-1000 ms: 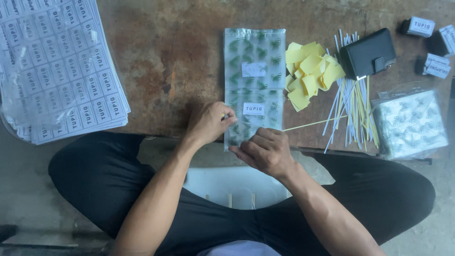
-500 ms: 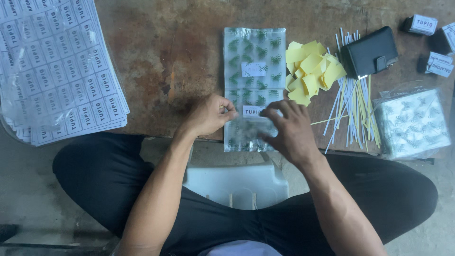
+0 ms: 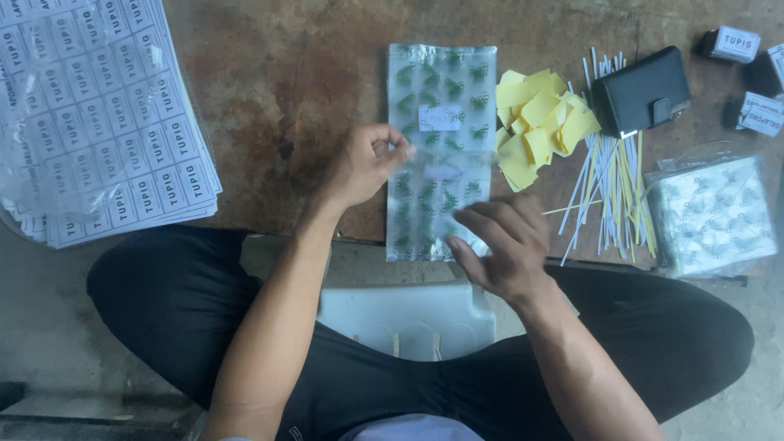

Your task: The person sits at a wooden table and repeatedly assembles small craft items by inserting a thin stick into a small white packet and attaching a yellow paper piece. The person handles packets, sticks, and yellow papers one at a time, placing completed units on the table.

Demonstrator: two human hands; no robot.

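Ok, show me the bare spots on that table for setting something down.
Bare table lies between the label sheets and the clear bags, above the left hand. Right of the bags it is crowded: yellow slips, sticks, black wallet.

Small packing workshop, worn rusty worktable (image 3: 269, 73), label sheets (image 3: 98, 114), plastic bags (image 3: 441, 147)

Left hand (image 3: 363, 167) pinching the left edge of a clear leaf-printed bag (image 3: 441, 147) on the rusty worktop (image 3: 286, 73), right hand (image 3: 502, 245) open at the bag's five o'clock, yellow slips (image 3: 541, 122) at three o'clock, label sheets (image 3: 90, 114) at nine o'clock
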